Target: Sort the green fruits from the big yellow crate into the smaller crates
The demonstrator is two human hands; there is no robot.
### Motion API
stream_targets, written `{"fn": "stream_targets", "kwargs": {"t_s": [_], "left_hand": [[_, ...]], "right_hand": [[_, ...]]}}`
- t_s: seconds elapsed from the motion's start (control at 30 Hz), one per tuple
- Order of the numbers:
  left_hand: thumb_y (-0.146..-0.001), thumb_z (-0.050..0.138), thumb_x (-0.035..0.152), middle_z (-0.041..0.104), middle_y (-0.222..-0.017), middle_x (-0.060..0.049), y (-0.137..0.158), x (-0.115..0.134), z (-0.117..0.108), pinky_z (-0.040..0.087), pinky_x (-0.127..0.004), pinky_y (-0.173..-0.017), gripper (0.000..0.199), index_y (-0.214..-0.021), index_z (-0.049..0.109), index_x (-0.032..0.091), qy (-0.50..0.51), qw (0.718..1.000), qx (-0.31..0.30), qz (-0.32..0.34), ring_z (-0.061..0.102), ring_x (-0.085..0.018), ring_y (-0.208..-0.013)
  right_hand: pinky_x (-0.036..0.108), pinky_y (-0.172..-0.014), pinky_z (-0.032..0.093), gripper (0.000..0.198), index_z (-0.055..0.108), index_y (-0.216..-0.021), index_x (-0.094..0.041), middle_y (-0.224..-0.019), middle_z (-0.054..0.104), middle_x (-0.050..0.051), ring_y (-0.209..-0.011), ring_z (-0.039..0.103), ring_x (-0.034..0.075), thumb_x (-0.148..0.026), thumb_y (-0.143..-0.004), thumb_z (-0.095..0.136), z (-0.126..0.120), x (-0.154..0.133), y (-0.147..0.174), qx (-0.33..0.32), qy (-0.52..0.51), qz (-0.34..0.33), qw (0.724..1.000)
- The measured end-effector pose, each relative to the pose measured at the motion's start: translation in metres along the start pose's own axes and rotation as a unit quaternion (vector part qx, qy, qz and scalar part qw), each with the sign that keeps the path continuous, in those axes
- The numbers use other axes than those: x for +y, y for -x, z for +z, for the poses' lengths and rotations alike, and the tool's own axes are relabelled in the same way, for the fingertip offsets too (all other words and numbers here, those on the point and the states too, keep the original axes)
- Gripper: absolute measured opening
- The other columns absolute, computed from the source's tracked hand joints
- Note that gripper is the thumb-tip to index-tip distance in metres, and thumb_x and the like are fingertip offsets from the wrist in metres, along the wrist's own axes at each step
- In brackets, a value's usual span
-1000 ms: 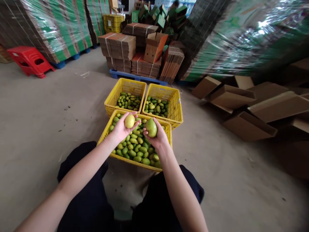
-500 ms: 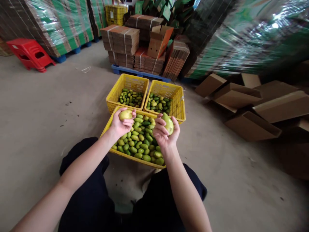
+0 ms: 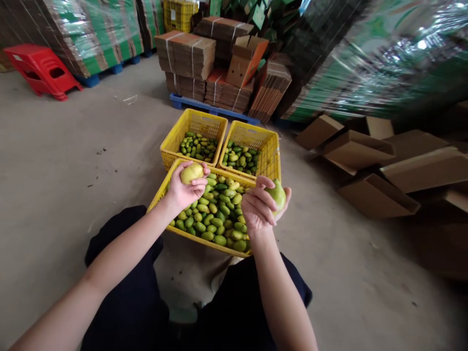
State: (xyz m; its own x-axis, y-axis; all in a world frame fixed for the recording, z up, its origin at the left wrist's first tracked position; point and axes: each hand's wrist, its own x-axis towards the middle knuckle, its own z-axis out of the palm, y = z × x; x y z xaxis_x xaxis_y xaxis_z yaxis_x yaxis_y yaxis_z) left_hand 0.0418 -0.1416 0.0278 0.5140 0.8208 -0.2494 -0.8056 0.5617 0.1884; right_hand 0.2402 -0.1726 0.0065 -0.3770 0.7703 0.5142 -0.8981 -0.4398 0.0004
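My left hand [image 3: 187, 184] is closed around a yellow lemon [image 3: 192, 173], held above the near yellow crate [image 3: 204, 241]. In my right hand [image 3: 261, 204] is a green lemon [image 3: 276, 195], gripped between the fingers and thumb just over the crate's right side. Many green and yellowish lemons [image 3: 215, 222] fill the near crate, partly hidden by both hands. Behind it stand two more yellow crates, a far left crate [image 3: 167, 146] and a far right crate [image 3: 271, 161], each with smaller heaps of green fruit in it.
Bundled flat cartons [image 3: 190, 56] are stacked on a blue pallet [image 3: 212, 108] beyond the crates. Open cardboard boxes [image 3: 369, 146] lie at the right. A red stool [image 3: 42, 70] stands at the far left, near wrapped pallet stacks [image 3: 98, 34]. My knees flank the near crate.
My right hand has moved to the right and turned with the green lemon, which now points more away from the crate. My left hand has barely shifted, still holding the yellow lemon.
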Motion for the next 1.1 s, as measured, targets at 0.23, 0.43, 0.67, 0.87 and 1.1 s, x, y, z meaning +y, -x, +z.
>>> {"fn": "stream_targets", "kwargs": {"t_s": [0.23,0.43,0.67,0.87,1.1], "left_hand": [[-0.094,0.038,0.032,0.062,-0.071,-0.005,0.0,-0.003,0.005,0.029,-0.013,-0.032,0.031,-0.096,0.062,0.011,-0.036,0.998,0.044,-0.021,0.04,-0.003,-0.037],[-0.095,0.036,0.031,0.068,-0.073,-0.011,-0.003,-0.005,0.006,0.03,-0.013,-0.029,0.039,-0.107,0.064,0.007,-0.062,0.995,0.079,-0.021,0.044,-0.005,-0.037],[-0.1,0.031,0.029,0.067,-0.072,-0.013,-0.007,-0.013,0.002,0.043,-0.013,-0.036,0.042,-0.112,0.062,0.004,-0.108,0.981,0.131,-0.088,0.055,-0.009,-0.044],[-0.1,0.026,0.035,0.053,-0.055,-0.003,-0.009,-0.012,0.001,0.016,-0.011,-0.025,0.045,-0.083,0.059,0.01,-0.18,0.973,0.132,-0.06,0.028,-0.002,-0.028],[-0.068,0.074,0.0,0.069,-0.104,-0.005,0.003,-0.021,0.008,0.056,-0.02,-0.077,0.041,-0.101,0.064,0.021,-0.378,0.883,0.097,0.263,0.069,-0.016,-0.094]], "right_hand": [[0.015,-0.032,0.042,0.035,0.054,-0.085,-0.022,-0.046,0.05,-0.008,-0.032,0.05,0.007,-0.057,-0.089,0.048,0.005,0.0,0.005,-0.035,-0.008,-0.002,0.999],[0.012,-0.029,0.033,0.038,0.053,-0.079,-0.024,-0.042,0.048,-0.01,-0.026,0.04,0.004,-0.061,-0.086,0.053,0.015,-0.002,0.009,0.043,0.115,-0.046,0.991],[0.014,-0.03,0.029,0.037,0.061,-0.09,-0.024,-0.07,0.065,-0.001,-0.046,0.053,0.009,-0.06,-0.084,0.06,0.016,0.008,-0.016,0.413,0.399,-0.01,0.819],[0.024,-0.047,0.049,0.016,0.061,-0.088,-0.019,-0.075,0.068,0.003,-0.063,0.063,0.016,-0.033,-0.081,0.058,-0.004,0.012,-0.017,0.451,0.356,0.087,0.814],[0.03,-0.075,0.054,0.045,0.059,-0.106,-0.027,-0.105,0.065,0.001,-0.093,0.062,0.018,-0.023,-0.066,0.079,-0.005,0.024,-0.006,0.365,0.665,-0.103,0.643]]}}
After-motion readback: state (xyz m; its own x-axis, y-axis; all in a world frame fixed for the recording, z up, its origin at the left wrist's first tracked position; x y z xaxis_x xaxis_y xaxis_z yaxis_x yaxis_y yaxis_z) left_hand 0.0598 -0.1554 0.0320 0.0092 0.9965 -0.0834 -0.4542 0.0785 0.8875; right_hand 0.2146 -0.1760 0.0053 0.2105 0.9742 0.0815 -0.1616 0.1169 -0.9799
